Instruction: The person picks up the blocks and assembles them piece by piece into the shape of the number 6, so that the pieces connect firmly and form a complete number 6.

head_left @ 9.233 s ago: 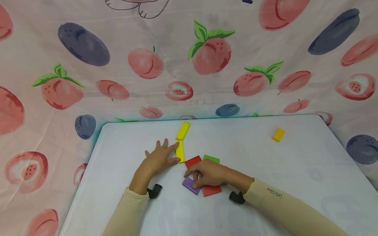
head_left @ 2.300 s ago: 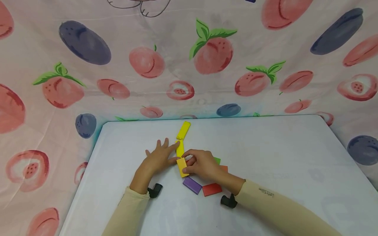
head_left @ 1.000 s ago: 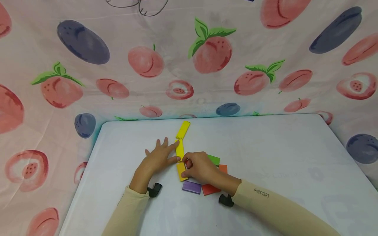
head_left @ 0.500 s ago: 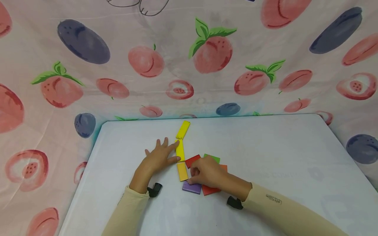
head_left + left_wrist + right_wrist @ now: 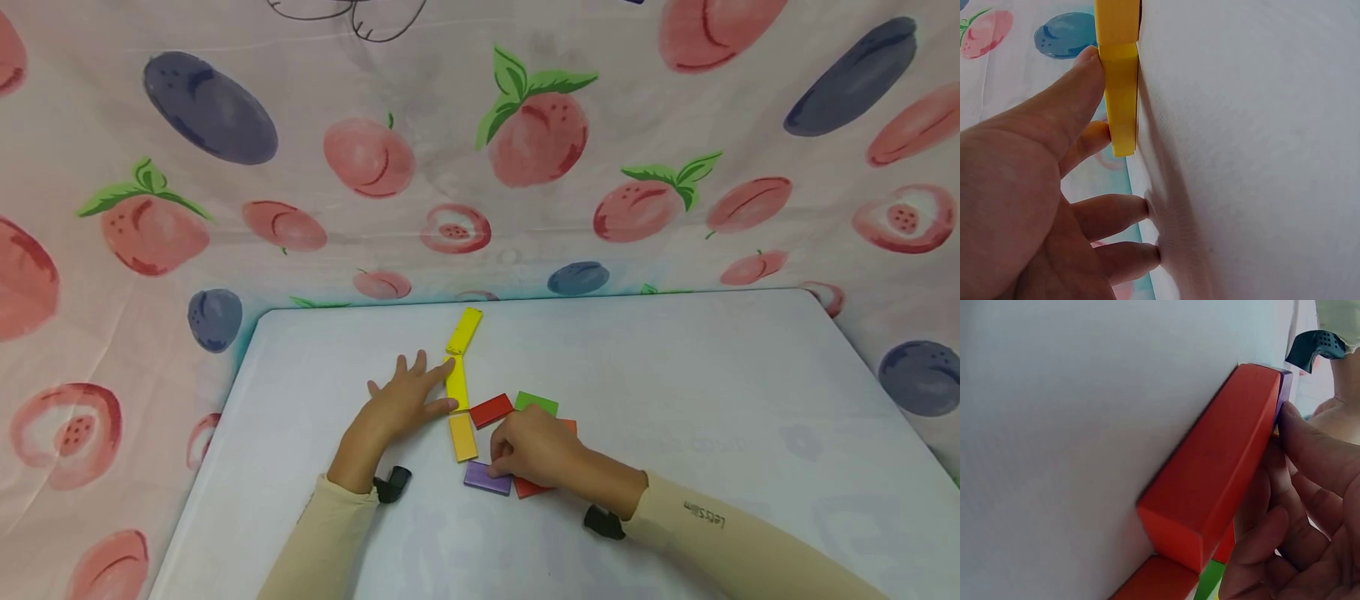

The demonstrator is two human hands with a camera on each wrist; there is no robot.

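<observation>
My left hand (image 5: 401, 408) has its fingers spread on the white tabletop. Its thumb and index finger touch the side of a long yellow block (image 5: 456, 383), also seen in the left wrist view. A second yellow block (image 5: 464, 331) meets its far end, and an orange-yellow block (image 5: 462, 438) its near end. My right hand (image 5: 536, 446) has curled fingers, with its thumb and index at the purple block (image 5: 480, 478). In the right wrist view the thumb presses the purple block (image 5: 1284, 390) beside a red block (image 5: 1216, 450).
Another red block (image 5: 491, 411), a green block (image 5: 537, 404) and an orange block (image 5: 567, 427) lie around my right hand, forming a ring with the others. The white table (image 5: 712, 417) reaches back to a fruit-print cloth (image 5: 442, 167).
The orange-yellow block has come from the far right to the near end of the yellow row. The purple block has turned. My right hand has left the orange-yellow block and moved right to the purple one.
</observation>
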